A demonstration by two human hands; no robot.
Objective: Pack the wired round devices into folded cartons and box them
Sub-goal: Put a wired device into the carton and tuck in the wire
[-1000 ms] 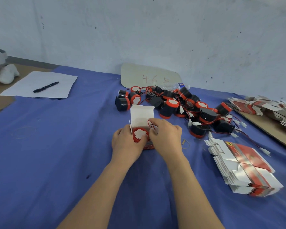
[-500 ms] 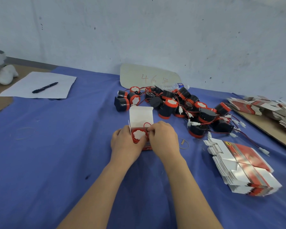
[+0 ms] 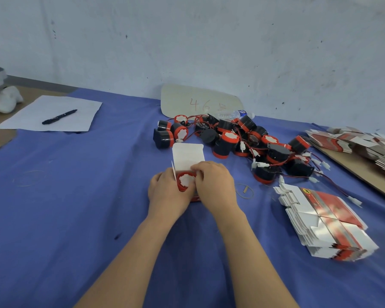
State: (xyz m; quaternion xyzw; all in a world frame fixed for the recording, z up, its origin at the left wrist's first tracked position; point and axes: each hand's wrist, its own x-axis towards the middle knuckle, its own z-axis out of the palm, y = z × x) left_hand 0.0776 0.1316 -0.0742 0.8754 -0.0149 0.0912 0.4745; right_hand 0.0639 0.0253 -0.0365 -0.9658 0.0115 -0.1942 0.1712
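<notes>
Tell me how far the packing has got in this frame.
Done: no closed carton shows. In hand: the left hand and right hand hold one carton, flap open, with a device seated inside. Remaining: closing it, plus the loose device pile and the flat carton stack.

Rounded card [image 3: 200, 102] against wall: handwritten "46", next character unclear

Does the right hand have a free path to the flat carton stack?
Probably yes: the stack lies to its right, only a rubber band on the cloth between. The right hand is busy at the open carton, though.
</notes>
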